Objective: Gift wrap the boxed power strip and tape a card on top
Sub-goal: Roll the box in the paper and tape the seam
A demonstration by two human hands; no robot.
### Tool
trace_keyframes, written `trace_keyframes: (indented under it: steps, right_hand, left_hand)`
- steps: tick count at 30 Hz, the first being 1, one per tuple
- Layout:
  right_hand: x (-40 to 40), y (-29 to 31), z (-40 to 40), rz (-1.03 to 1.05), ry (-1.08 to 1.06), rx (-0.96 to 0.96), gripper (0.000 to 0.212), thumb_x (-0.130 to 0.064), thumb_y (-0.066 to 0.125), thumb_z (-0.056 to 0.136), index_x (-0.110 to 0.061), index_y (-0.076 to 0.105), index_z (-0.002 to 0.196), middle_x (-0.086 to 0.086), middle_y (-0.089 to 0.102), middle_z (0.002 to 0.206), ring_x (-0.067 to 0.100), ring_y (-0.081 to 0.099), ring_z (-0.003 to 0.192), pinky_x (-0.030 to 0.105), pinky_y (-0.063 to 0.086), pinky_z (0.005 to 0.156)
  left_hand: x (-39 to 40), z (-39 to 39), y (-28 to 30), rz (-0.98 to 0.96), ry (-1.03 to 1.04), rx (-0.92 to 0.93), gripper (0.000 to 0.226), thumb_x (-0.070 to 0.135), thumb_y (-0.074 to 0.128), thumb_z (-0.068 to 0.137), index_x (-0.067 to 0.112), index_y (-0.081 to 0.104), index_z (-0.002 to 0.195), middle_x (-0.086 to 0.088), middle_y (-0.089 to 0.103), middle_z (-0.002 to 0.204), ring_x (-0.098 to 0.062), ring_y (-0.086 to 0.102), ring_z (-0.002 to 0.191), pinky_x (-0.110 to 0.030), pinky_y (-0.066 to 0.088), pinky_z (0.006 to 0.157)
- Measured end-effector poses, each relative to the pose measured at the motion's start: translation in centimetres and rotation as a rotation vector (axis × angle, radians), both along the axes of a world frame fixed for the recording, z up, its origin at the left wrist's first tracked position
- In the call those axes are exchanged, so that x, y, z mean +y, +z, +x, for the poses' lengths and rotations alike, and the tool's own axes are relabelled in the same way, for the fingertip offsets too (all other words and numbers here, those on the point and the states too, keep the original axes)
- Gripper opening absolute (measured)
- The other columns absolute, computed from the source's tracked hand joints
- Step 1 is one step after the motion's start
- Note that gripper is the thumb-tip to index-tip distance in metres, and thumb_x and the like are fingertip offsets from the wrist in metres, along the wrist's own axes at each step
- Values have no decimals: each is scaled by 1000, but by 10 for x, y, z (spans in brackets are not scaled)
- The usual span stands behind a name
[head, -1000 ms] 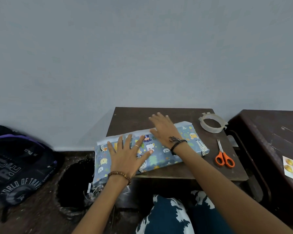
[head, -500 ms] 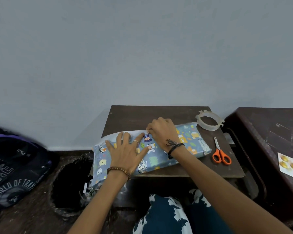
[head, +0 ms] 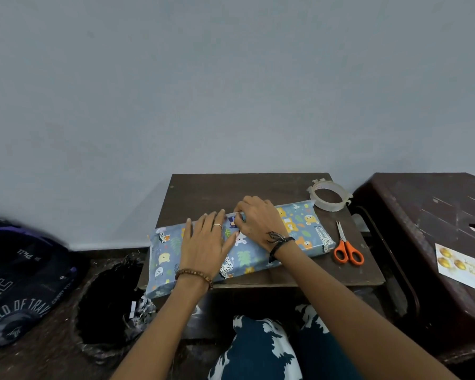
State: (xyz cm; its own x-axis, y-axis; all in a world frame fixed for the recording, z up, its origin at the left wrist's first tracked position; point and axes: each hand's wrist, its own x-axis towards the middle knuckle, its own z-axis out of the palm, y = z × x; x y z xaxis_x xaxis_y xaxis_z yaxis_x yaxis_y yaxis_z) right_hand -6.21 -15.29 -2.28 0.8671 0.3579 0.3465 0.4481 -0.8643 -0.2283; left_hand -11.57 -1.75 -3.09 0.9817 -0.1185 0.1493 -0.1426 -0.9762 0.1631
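Pressing flat with our left hand (head: 205,246) fingers straight, we pin the wrapped box (head: 239,246), its long axis running 8 to 2 o'clock. Our right hand (head: 258,219) pinches the paper seam at mid-length. Farther off at 2 o'clock the tape roll (head: 328,195) lies nearer the right.

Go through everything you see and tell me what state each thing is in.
Box: wrapped in paper, lying flat on the table.
Left hand: flat, pressing the box.
Right hand: fingers curled at the paper's far edge.
Scissors: closed.
Tape: lying flat.
Card: on the stool, not taped.
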Motion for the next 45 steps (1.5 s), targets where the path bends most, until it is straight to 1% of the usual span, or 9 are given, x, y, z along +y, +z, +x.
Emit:
trace_keyframes:
  steps: [5,9,12,21,26,30,35,41,45]
  right_hand:
    - [2,0,-8,-47,-33,-13,3,-11,66,71,-11,66,67,4,61,66,23,61,57,29,47,53]
    - [3,-8,-31,-121,-43,146,37,-7,45,93,-6,50,130,14,52,134,27,47,127,41,27,109]
    - [-3,-10,-44,-53,-16,171,44,-16,34,99,-10,33,143,3,32,151,15,24,142,33,8,116]
    - [3,-10,-57,-42,-67,59,44,-24,32,86,-12,70,106,4,69,113,15,63,109,42,41,102]
    - [-42,-14,-58,-65,-273,247,53,-40,17,101,-16,20,148,-1,14,157,9,10,144,39,1,117]
    - [-52,2,-43,-74,-457,226,47,-23,26,102,-6,22,146,9,17,156,20,14,144,42,9,116]
    - [-31,-2,-30,-105,-119,206,47,-23,25,103,-14,18,148,2,16,157,16,8,145,36,0,117]
    - [-28,-15,-37,108,-194,24,38,-29,46,88,-10,65,115,8,63,124,19,55,121,41,32,107]
    - [-26,-15,-39,115,-220,-44,32,-31,48,80,-12,72,89,7,74,96,20,70,94,46,49,88]
  left_hand:
    - [-2,-7,5,50,7,-34,48,50,42,81,16,72,98,-1,73,93,-20,70,86,-44,54,78]
    - [-4,-8,2,39,14,-82,42,45,66,79,12,70,106,-7,70,110,-24,66,102,-48,50,88]
    - [-5,-10,3,42,5,-8,54,47,38,95,16,43,138,-4,42,145,-20,36,136,-43,24,112]
    - [-15,-16,1,-26,56,114,49,34,16,102,18,14,148,3,6,158,-11,3,145,-43,-3,117]
    - [-14,-19,-2,-81,60,77,47,32,18,101,27,16,148,7,13,156,-10,7,145,-41,-1,118]
    - [-14,-18,-3,-95,58,67,46,32,20,101,30,18,147,6,17,155,-11,9,144,-42,1,118]
    - [-16,-19,-1,-56,74,87,45,31,18,101,28,19,146,5,15,156,-11,8,145,-44,3,118]
    - [-34,-8,14,-62,26,89,43,22,29,100,14,26,142,-3,9,157,-13,10,144,-42,-1,117]
    - [-42,16,16,-215,17,156,45,30,33,100,14,31,142,-5,39,145,-17,34,135,-37,16,116]
